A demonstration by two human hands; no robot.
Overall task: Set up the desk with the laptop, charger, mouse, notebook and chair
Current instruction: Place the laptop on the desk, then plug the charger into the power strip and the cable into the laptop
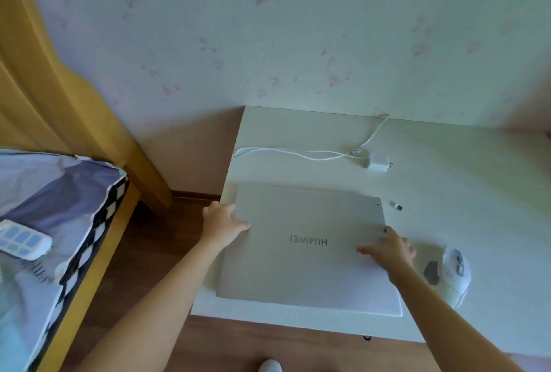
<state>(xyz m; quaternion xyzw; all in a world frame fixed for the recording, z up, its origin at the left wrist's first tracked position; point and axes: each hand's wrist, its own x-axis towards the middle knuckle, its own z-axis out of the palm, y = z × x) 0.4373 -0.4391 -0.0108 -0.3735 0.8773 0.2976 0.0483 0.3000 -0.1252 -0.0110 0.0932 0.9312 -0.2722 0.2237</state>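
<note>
Laptop (pixel 307 249) lies shut and flat on the near-left part of the desk (pixel 462 192), lid up, logo reading upside down from the wearer's side, so the hinge edge probably faces the wearer. Long axis runs 9 to 3 o'clock; the whole slab is skewed slightly, near edge dropping toward 4 o'clock.

Left hand (pixel 222 221) grips the far-left corner, at 10 o'clock of the lid: thumb on top, fingers wrapped over the edge. Right hand (pixel 389 248) is at 3 o'clock on the right edge: fingers curled, tips pressed on the lid. Both hands touch it, 1 per short side, so neither is nearer.

Charger (pixel 377 161) with its cable (pixel 283 152) sits at 12 o'clock beyond the laptop, apart from it. Mouse (pixel 454 270) is at 3 o'clock, just beside the right hand. Small adapter (pixel 396 206) lies at 2 o'clock off the far-right corner.

Judgement: step in hand is squaring or turning the laptop. A turn would sweep the right corners toward mouse and adapter. Notebook and chair not in view.
</note>
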